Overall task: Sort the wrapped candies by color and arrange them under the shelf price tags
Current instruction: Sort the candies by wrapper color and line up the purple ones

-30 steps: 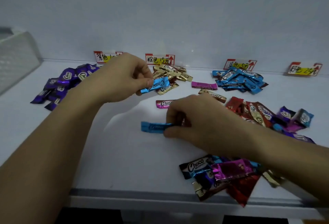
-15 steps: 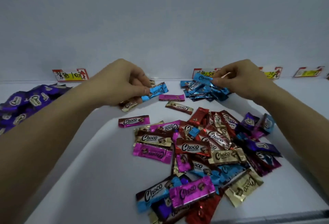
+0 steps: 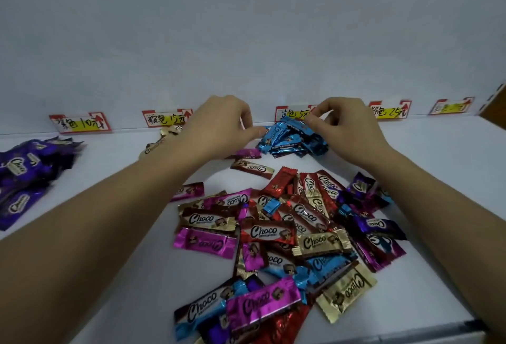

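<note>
My left hand (image 3: 221, 124) pinches the end of a blue candy (image 3: 274, 135) at the left edge of the blue pile (image 3: 298, 146). From the other side, my right hand (image 3: 346, 124) pinches another blue candy (image 3: 297, 124) on top of that pile. The pile lies under the blue price tag (image 3: 290, 113). A mixed heap of red, pink, gold, blue and purple candies (image 3: 287, 234) covers the near shelf between my forearms.
Purple candies (image 3: 27, 174) lie under the purple tag (image 3: 79, 123) at the left. Gold candies (image 3: 167, 135) sit under the brown tag (image 3: 164, 118), partly behind my left arm. Two more tags (image 3: 388, 109) (image 3: 451, 105) stand at the right. The shelf's front edge (image 3: 451, 327) is near.
My right hand picked a blue candy off the shelf and carried it to the blue pile. My left hand brought its blue candy right to the same pile. The view shifted right.
</note>
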A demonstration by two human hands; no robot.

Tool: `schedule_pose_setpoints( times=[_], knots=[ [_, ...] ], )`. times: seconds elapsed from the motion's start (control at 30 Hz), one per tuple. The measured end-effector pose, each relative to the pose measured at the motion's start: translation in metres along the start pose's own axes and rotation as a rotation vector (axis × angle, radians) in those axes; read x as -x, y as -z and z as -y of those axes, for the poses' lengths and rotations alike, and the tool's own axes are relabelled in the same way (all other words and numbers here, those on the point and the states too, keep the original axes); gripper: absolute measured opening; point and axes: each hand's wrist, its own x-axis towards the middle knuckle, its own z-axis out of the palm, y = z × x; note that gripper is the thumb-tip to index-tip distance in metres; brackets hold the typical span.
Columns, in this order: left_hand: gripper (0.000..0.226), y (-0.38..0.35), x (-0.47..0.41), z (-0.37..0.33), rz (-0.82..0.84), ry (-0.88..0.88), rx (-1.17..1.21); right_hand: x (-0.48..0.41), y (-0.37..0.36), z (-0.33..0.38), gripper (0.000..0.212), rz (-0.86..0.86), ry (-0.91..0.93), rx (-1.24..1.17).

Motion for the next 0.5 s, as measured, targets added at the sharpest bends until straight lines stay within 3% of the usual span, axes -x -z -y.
schedule_pose_setpoints(
  times=[0.27, 0.5],
  knots=[
    [0.021, 0.036, 0.089, 0.031, 0.104, -0.114, -0.059, 0.029, 0.002, 0.044, 0.005, 0.276, 0.363, -0.047],
    [0.032, 0.06, 0.147, 0.019, 0.393, -0.334, 0.11, 0.061, 0.016, 0.087, 0.017, 0.729, 0.571, -0.044]
  ],
)
